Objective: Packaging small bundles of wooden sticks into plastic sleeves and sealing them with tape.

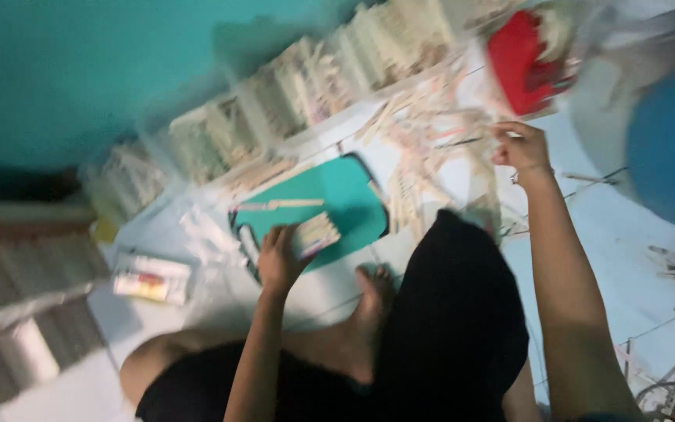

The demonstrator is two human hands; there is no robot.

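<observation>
The view is blurred and tilted, looking down at a person seated on a pale floor point(611, 227) with legs folded. The left hand point(279, 258) rests at the near edge of a teal board point(345, 195), its grip closed around a small bundle of pale sticks point(316, 234). The bundle lies on the board, and its long axis seems to run up and to the right across the picture, away from the hand, though the blur leaves that uncertain. A single pale stick point(279, 205) lies apart from it on the board, long axis nearly level across the picture, tipped up slightly to the right. The right hand point(519, 147) is stretched far out to a loose heap of sticks point(431, 125) on the floor, fingers bent down at its edge; whether that grip has closed on a stick, I cannot tell. Just beyond it sits a red container point(519, 62). Rows of bundled sticks point(306, 86) line the teal wall point(56, 70). A small box point(152, 279) lies left of the board.
</observation>
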